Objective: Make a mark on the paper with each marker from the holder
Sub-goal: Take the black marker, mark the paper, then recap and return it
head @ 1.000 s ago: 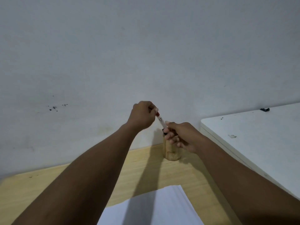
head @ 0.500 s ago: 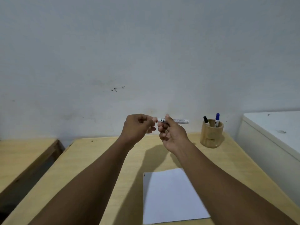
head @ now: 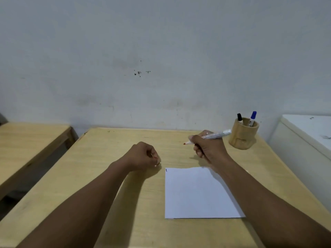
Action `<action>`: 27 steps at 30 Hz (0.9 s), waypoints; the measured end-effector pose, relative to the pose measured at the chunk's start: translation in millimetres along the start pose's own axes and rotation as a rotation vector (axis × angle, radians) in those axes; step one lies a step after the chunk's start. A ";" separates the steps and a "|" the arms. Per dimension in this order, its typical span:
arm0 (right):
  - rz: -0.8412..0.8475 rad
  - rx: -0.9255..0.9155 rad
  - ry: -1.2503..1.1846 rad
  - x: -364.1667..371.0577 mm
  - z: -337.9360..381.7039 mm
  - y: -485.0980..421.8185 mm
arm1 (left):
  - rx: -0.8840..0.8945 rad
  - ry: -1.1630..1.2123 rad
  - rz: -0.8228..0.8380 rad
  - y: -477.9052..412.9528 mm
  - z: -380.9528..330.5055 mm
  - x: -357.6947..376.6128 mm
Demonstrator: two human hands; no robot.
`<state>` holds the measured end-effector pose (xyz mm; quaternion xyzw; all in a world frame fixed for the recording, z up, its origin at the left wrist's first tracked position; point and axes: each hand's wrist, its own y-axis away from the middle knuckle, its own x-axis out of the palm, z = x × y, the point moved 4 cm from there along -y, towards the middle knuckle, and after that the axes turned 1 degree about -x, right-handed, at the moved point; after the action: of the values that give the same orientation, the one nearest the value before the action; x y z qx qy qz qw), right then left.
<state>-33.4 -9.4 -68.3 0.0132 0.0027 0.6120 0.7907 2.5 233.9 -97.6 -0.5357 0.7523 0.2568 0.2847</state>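
Two bare forearms, entering from the near edge. No sleeves, watch or bands in view. Left hand (head: 143, 156) and right hand (head: 208, 148) ungloved, fingernails short; perhaps a thin ring on the left, too blurred to tell.

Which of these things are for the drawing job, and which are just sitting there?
For the job:
- red marker, uncapped, in the right hand
- left hand, closed, probably around the cap
- paper
- wooden holder
- black marker and blue marker in the holder

Just there:
- side table on the left
- white cabinet on the right
- wall
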 end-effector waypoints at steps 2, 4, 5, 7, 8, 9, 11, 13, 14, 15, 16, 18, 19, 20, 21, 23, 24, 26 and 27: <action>0.018 0.011 0.000 13.7 -17.8 10.5 | -0.010 -0.038 0.035 -1.3 -1.2 9.3; 0.051 0.019 0.014 25.1 -34.5 17.6 | -0.038 -0.050 0.058 -1.0 1.7 15.6; 0.065 0.026 0.034 29.6 -41.9 19.8 | -0.046 -0.050 0.066 -0.6 2.6 17.6; 0.075 0.038 0.076 35.7 -53.0 21.8 | -0.061 -0.043 0.098 -0.2 3.0 19.2; 0.073 0.037 0.089 37.4 -56.8 22.0 | -0.069 -0.041 0.129 -0.7 2.8 19.6; 0.070 0.030 0.100 38.2 -59.5 22.0 | -0.078 -0.036 0.165 -1.8 3.1 19.7; 0.074 0.010 0.116 38.8 -62.6 21.6 | -0.101 -0.028 0.228 -3.3 3.5 20.4; 0.090 -0.007 0.103 39.1 -65.1 21.1 | -0.100 -0.047 0.245 -3.2 4.6 23.1; 0.103 -0.018 0.085 39.7 -66.3 20.7 | -0.093 -0.061 0.240 -2.7 5.0 24.6; 0.119 -0.027 0.072 40.5 -67.6 20.4 | -0.087 -0.066 0.233 -2.4 5.1 26.5; 0.136 -0.035 0.067 41.4 -68.8 20.3 | -0.086 -0.062 0.229 -2.5 5.3 27.4; 0.161 -0.055 0.069 42.6 -70.6 20.6 | -0.088 -0.053 0.239 -3.5 4.8 28.2; 0.166 -0.064 0.070 42.9 -70.9 20.7 | -0.091 -0.053 0.245 -3.9 4.1 27.6; 0.168 -0.070 0.067 42.7 -71.3 20.6 | -0.095 -0.051 0.248 -4.1 3.2 26.8; 0.168 -0.071 0.068 42.6 -71.6 20.0 | -0.096 -0.053 0.251 -4.5 2.6 26.4; 0.175 -0.072 0.079 43.3 -72.7 19.2 | -0.090 -0.069 0.252 -4.7 1.4 26.6; 0.180 -0.067 0.086 44.0 -74.0 18.5 | -0.088 -0.077 0.248 -4.8 1.3 26.6; 0.194 -0.063 0.099 45.5 -75.2 18.0 | -0.090 -0.088 0.242 -5.1 1.5 26.9; 0.204 -0.065 0.105 46.4 -74.9 18.1 | -0.089 -0.094 0.240 -5.4 1.8 27.0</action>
<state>-40.9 41.3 -142.2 -0.0440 0.0229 0.6889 0.7232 0.7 215.8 -118.4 -0.4415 0.7847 0.3468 0.2628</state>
